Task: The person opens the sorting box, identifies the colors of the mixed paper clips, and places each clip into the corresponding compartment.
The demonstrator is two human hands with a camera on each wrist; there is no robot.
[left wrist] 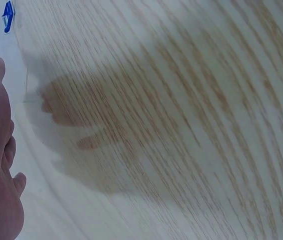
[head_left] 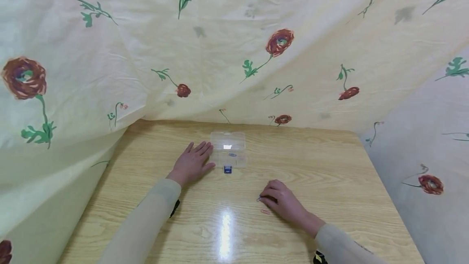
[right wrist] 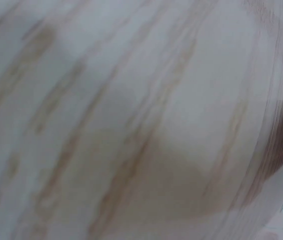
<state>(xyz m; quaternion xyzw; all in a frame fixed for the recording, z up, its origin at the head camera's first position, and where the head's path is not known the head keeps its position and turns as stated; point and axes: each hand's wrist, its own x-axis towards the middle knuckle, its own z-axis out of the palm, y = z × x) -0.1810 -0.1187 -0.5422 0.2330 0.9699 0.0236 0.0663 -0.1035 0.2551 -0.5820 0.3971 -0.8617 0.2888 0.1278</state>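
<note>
Head view: straight-fingered left hand (head_left: 192, 163) touches one clear plastic box (head_left: 220, 140); right hand (head_left: 283, 201) pinches one bluish looped clip (head_left: 258, 199) near one pink clip (head_left: 265, 212).

A clear box (head_left: 220, 159) lies open, blue clip (head_left: 232, 155) inside, pink clip (head_left: 265, 212) lying near one pinched clip (head_left: 258, 199).

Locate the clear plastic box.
In the head view, the clear plastic box lies open near the far edge of the table, slightly left of centre, with the left hand at its left side.
</note>
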